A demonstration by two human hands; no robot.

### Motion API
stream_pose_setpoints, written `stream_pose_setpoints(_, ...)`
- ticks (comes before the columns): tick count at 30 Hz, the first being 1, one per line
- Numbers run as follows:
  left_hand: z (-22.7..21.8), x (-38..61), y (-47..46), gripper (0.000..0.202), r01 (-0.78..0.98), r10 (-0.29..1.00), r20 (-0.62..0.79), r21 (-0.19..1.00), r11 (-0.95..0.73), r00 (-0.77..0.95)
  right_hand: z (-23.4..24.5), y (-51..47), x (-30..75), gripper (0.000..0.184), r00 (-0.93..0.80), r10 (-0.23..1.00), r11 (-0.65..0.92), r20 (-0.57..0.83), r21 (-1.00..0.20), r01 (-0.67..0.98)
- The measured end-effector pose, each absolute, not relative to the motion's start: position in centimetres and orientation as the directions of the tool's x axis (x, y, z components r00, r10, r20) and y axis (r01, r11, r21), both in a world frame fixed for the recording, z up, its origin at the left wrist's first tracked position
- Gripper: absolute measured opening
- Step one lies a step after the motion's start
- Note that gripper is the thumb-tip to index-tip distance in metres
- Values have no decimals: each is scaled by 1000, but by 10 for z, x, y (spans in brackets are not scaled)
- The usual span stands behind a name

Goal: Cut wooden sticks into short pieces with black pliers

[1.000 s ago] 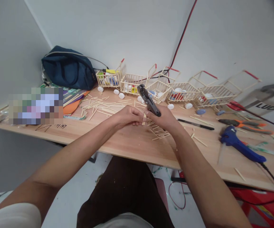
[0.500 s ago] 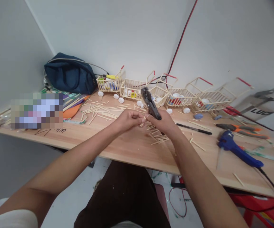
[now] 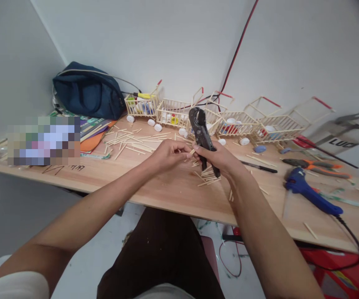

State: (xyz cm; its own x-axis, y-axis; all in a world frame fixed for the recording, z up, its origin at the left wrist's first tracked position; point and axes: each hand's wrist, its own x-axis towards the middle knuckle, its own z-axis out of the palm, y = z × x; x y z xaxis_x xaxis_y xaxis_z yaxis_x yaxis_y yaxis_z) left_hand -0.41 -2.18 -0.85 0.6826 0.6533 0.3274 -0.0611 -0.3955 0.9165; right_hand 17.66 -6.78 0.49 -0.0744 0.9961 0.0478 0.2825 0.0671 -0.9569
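My right hand [image 3: 221, 160] is closed round the handles of dark grey cutting pliers [image 3: 200, 131], whose head points up and away from me. My left hand [image 3: 167, 154] pinches a short wooden stick [image 3: 192, 152] and holds its end against my right hand, just below the pliers' head. Both hands hover over a small heap of cut sticks [image 3: 206, 176] on the wooden table [image 3: 154, 187].
Several stick-built carts [image 3: 238, 122] with white caps line the back wall. Loose long sticks [image 3: 132, 143] lie left of centre, beside a dark blue bag [image 3: 87, 91] and coloured paper. A blue glue gun [image 3: 310, 191], orange-handled pliers [image 3: 314, 166] and a black pen [image 3: 258, 167] lie on the right.
The pliers have tilted more upright and risen slightly in my right hand. My left hand stays pinched on the short stick beside them. The view shifted a little.
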Motion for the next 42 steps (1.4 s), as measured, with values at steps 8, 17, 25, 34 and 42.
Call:
stream_pose_setpoints(8,-7,-8,-20,18,67,650,314,869,-490,692,13,-67,179,33,-88,973,218,213,-727,651)
stream_pose_setpoints(17,-9,-9,-18,19,203,661,366,758,-620,655,10,-69,174,19,-182,896,371,406,-457,808)
stream_pose_setpoints(25,-2,-7,-15,23,-23,747,333,920,-392,575,7,-64,174,22,29,887,298,461,-619,727)
stream_pose_setpoints(34,6,11,-25,38,-383,807,329,913,-139,491,11,-65,170,37,200,968,173,149,-979,-107)
stream_pose_setpoints(42,28,20,-32,15,-329,767,527,844,-424,366,22,-75,164,35,-112,993,-79,-28,-869,-488)
